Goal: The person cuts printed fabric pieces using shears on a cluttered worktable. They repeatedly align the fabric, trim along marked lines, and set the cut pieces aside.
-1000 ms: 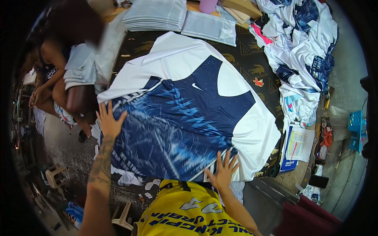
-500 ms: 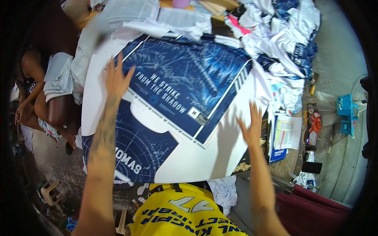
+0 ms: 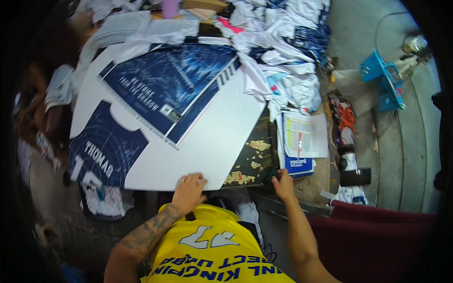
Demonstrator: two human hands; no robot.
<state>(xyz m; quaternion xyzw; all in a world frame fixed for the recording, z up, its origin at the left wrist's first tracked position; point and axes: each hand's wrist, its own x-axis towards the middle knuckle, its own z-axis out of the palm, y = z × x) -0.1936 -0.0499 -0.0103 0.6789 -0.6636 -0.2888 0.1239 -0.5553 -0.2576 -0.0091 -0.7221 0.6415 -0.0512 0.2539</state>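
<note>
Fabric, white with navy print, spans table; left hand half-curled at near edge, right hand by corner, both grips unclear. Step seems spreading; next move likely calls for flat cloth.

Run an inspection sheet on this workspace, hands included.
Surface: dark table, finish worn in pale patches.
Job's things: white fabric sheet with navy panels, laid out largely flat.
Clutter: fabric pile at far right; loose papers on a blue notebook.
Hands: left hand at the sheet's near edge; right hand just below the notebook, grip unclear.
Cables: thin dark loop beside the yellow shirt, possibly a cord.
Surroundings: blue basket right; blurred person left.
</note>
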